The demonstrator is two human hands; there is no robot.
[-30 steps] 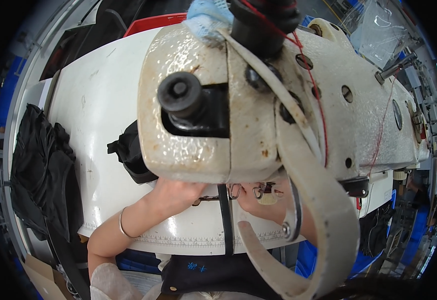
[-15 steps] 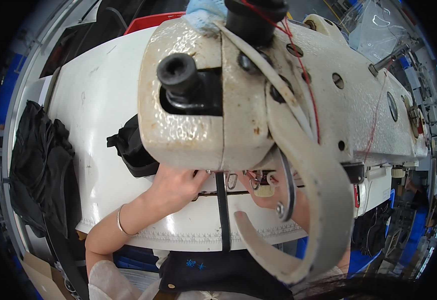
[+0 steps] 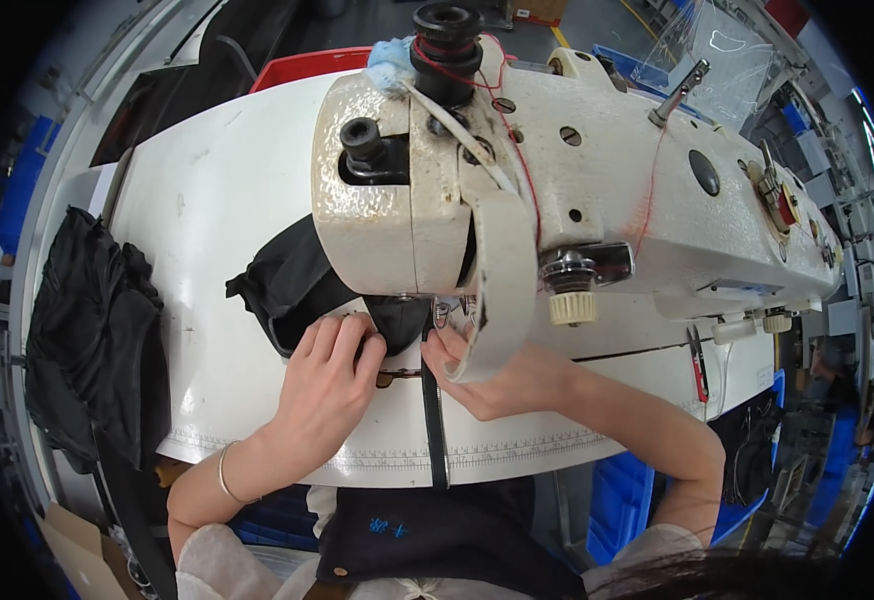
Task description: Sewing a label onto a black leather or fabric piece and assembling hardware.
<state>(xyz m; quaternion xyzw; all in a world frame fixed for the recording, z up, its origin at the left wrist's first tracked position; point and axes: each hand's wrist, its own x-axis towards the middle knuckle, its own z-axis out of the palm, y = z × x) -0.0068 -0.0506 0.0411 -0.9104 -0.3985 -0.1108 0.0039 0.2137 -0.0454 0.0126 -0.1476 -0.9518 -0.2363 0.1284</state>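
Note:
A cream sewing machine head [image 3: 367, 240] with red thread stands over the white table. Under it lies a black fabric piece [image 3: 302, 270], with a black zipper strip [image 3: 434, 440] running from the needle area to the front edge. My left hand [image 3: 337, 375] has curled fingers on the fabric's near edge, left of the presser foot [image 3: 444, 312]. My right hand [image 3: 482, 385] is closed at the strip beside the foot, its fingertips partly behind the white curved guard [image 3: 502, 260].
A heap of black fabric [image 3: 92, 350] lies on the table's left. Red-handled snips [image 3: 699, 365] are at the right. A red bin [image 3: 297, 65] sits behind the table, blue bins [image 3: 617, 505] below its front right, and a cardboard box [image 3: 82, 560] at lower left.
The view has pulled back and shifted, showing more of both hands and the black fabric. The machine head now sits smaller and higher in the picture.

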